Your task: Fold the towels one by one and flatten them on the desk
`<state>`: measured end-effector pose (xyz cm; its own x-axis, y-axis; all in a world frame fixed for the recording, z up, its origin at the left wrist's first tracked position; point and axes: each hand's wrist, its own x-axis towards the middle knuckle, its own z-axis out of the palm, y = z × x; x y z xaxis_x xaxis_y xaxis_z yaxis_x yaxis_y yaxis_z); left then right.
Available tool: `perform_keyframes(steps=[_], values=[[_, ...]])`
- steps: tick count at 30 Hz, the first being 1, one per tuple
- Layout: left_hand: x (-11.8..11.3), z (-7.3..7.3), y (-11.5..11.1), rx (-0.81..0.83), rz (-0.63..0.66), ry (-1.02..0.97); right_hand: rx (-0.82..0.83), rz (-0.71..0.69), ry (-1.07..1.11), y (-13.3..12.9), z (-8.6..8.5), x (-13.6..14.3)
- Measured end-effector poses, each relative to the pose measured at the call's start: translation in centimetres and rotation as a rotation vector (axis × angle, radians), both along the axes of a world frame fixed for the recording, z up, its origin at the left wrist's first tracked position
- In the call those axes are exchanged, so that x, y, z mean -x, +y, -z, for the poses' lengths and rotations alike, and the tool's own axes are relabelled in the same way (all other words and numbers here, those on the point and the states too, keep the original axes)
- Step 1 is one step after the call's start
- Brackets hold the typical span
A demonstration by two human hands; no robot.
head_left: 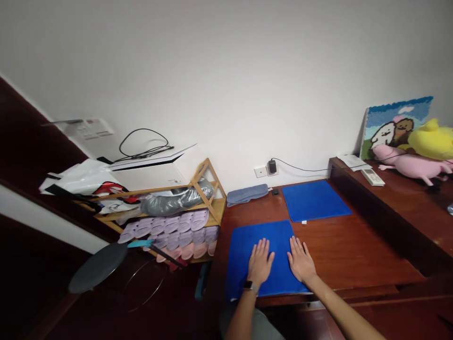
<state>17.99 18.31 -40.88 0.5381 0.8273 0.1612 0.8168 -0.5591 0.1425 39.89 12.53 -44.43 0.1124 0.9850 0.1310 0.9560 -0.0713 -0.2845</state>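
A blue cloth [244, 255] lies spread out near the front left of the wooden desk. My left hand [260, 264] rests flat on its middle, fingers stretched out; a watch [250, 286] is on that wrist. At the cloth's right edge, my right hand [300, 259] lies palm down with its fingers extended, partly over the bare wood. Neither hand grips anything. Farther back lies a second blue cloth [315, 200], flat, with a small white tag at its near edge. Beside it, against the wall, is a folded grey-blue cloth [247, 194].
Left of the desk [361, 255] stands a wooden rack [215, 208] with several pairs of slippers [180, 224] and a white box [155, 171] on top. A round stool [99, 268] is nearby. On the raised right side are plush toys [414, 163] and a remote [373, 177].
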Motion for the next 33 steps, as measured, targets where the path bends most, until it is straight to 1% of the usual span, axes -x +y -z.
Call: perform_keyframes(steps=[2, 4, 5, 6, 8, 10, 12, 14, 16, 18, 20, 22, 24, 26, 27, 28, 29, 30, 31, 33], values=[[5.4, 0.3, 0.6, -0.026, -0.114, 0.028, 0.001, -0.003, -0.007, 0.1, 0.1, -0.2], [10.2, 0.5, 1.0, -0.053, -0.177, 0.045, 0.009, -0.013, -0.018, 0.3, 0.1, -0.4], [12.0, 0.6, 1.1, -0.065, -0.194, 0.047, 0.014, -0.018, -0.023, 0.4, 0.0, -0.5], [13.4, 0.7, 1.1, -0.075, -0.204, 0.046, 0.019, -0.022, -0.026, 0.5, -0.2, -0.6], [14.6, 0.7, 1.1, -0.084, -0.216, 0.035, 0.03, -0.019, -0.033, 0.7, -0.7, -0.6], [14.6, 0.4, 0.9, -0.086, -0.226, 0.015, 0.035, 0.006, -0.041, 0.3, -1.3, -0.3], [13.9, -0.3, 0.4, -0.106, -0.233, -0.017, 0.021, 0.031, -0.05, -0.8, -1.7, 0.3], [12.8, -1.1, -0.5, -0.144, -0.211, -0.058, -0.02, 0.036, -0.056, -2.6, -1.6, 0.9], [11.1, -1.9, -2.0, -0.168, -0.142, -0.095, -0.058, 0.028, -0.057, -4.7, -1.1, 1.5], [8.4, -2.4, -3.7, -0.161, -0.048, -0.117, -0.061, 0.028, -0.055, -6.4, -0.5, 1.8], [4.8, -2.7, -5.3, -0.132, 0.047, -0.126, -0.042, 0.032, -0.053, -7.5, -0.1, 2.0], [0.8, -2.7, -6.5, -0.098, 0.126, -0.128, -0.034, 0.038, -0.052, -7.8, 0.1, 2.0], [-2.7, -2.3, -7.1, -0.057, 0.177, -0.124, -0.038, 0.04, -0.055, -7.7, 0.2, 2.0], [-4.8, -1.8, -7.4, -0.019, 0.185, -0.115, -0.042, 0.03, -0.062, -7.5, 0.2, 2.0], [-5.1, -1.4, -7.4, -0.005, 0.171, -0.108, -0.043, 0.023, -0.065, -7.4, 0.2, 1.9], [-4.8, -1.1, -7.3, 0.001, 0.145, -0.099, -0.042, 0.018, -0.066, -7.4, 0.2, 1.9], [-4.0, -0.7, -7.3, 0.0, 0.111, -0.09, -0.041, 0.014, -0.066, -7.5, 0.2, 1.8], [-2.6, -0.4, -7.3, -0.008, 0.069, -0.079, -0.041, 0.011, -0.065, -7.5, 0.2, 1.7], [-0.7, -0.1, -7.3, -0.021, 0.021, -0.069, -0.043, 0.009, -0.062, -7.6, 0.2, 1.7], [3.9, 0.3, -7.5, -0.058, -0.084, -0.05, -0.058, -0.001, -0.058, -7.8, 0.1, 1.4]])
